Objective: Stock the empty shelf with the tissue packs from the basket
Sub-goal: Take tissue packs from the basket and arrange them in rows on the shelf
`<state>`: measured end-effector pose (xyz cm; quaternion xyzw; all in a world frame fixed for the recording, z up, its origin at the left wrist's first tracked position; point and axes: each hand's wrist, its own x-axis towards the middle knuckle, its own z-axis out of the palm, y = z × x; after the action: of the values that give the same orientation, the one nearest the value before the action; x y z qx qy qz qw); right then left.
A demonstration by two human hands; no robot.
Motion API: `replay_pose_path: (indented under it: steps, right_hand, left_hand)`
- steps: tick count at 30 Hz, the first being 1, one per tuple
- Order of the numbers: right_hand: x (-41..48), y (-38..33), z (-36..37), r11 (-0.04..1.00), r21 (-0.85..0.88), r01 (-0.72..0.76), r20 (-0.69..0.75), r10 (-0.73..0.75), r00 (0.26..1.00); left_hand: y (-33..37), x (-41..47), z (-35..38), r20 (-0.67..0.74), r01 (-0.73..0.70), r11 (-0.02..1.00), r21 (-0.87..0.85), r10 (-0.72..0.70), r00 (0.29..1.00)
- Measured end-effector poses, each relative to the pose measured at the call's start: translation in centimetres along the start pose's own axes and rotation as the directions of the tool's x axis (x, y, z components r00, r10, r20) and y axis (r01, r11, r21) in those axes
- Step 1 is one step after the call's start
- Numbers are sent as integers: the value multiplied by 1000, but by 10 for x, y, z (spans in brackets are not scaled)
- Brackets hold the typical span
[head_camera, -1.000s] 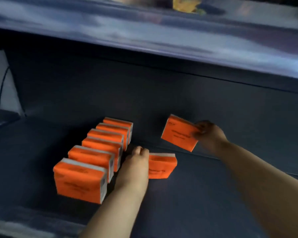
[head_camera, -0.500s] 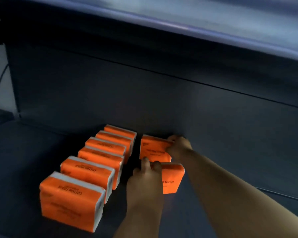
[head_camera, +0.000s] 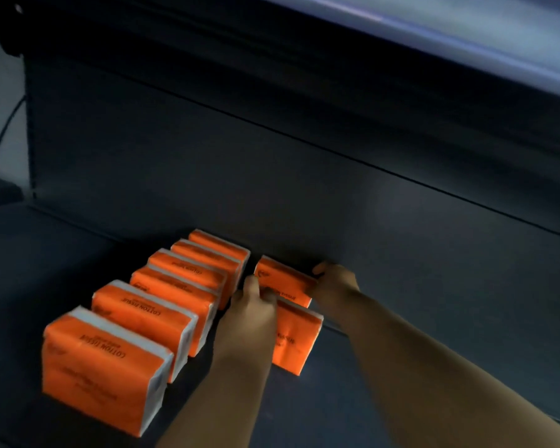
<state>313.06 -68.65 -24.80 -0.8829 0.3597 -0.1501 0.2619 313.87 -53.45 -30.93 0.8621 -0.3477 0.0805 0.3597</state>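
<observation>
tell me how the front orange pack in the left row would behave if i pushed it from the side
The front tissue pack stands on a narrow edge, taller than it is deep, so a high push may tip it. Its wrapper looks soft and faintly creased, so it would probably dent rather than resist. It likely slides easily on the smooth dark shelf, and seems light.

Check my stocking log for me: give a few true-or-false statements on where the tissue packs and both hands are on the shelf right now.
1. Six orange packs stand in the left row. True.
2. The right hand is at the rear pack of the second row. True.
3. The second row holds four packs. False: two show, the front pack and the rear one.
4. The left hand hangs off the shelf. False: it rests against the second-row packs.
</observation>
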Motion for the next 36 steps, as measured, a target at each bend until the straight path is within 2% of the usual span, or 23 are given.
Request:
replay_pose_path:
  steps: [1,2,3,4,5,6,8,10,13,15,16,18,19,23,27,29,32,36]
  right_hand:
    - [-1,-1,0,1000,-29,11,-8,-11,1000]
    - [-2,-3,0,998,-61,20,-10,-21,1000]
    - [-4,-4,0,994,-99,35,-8,-36,999]
    - [-5,-4,0,989,-138,53,-2,-54,999]
    - [-6,-5,1,984,-162,68,-1,-69,998]
    - [-6,-5,2,984,-166,72,-3,-73,997]
    - [-8,-6,2,984,-164,66,1,-67,998]
    - [-9,-7,2,978,-192,79,10,-78,997]
    - [-13,-6,2,978,-186,93,-3,-95,995]
    - [-15,-6,2,980,-173,96,-15,-100,995]
    - [-15,-5,2,981,-168,98,-18,-103,995]
    - [-17,-4,4,985,-139,97,-33,-103,994]
    - [-18,-3,5,987,-126,104,-45,-110,993]
    - [-29,2,9,959,-173,223,-80,-240,968]
    - [-39,3,11,883,-321,342,11,-358,934]
    - [-45,5,11,852,-339,399,67,-402,913]
    - [-46,4,6,824,-351,444,184,-404,896]
    - [-37,-8,4,809,-323,491,230,-436,870]
  left_hand:
    - [7,0,1,-4,27,997,-74,-27,1000]
    - [15,-1,-4,21,133,986,-103,-131,991]
    - [27,1,-23,49,179,972,-151,-174,984]
    - [29,1,-23,-5,101,992,70,-100,995]
    - [33,-2,-21,-40,44,989,141,-39,998]
    - [38,-8,-19,-23,-41,946,320,51,998]
    - [46,-15,-20,130,-108,900,423,58,990]
    - [51,-16,-18,122,-85,870,486,28,992]
    - [47,-19,-22,147,-113,874,472,49,988]
    - [35,-25,-16,178,-91,893,441,12,984]
    - [30,-27,-15,244,-84,901,425,-24,970]
    - [21,-28,-3,236,-17,904,426,-93,967]
    - [15,-28,6,226,-22,906,424,-82,971]
    - [11,-26,15,225,-53,899,434,-51,973]
    - [10,-26,14,235,-51,894,445,-62,970]
    - [11,-26,9,234,-52,888,458,-64,970]
    - [10,-24,3,159,-41,894,446,-34,987]
    - [11,-19,-7,94,-59,902,429,21,995]
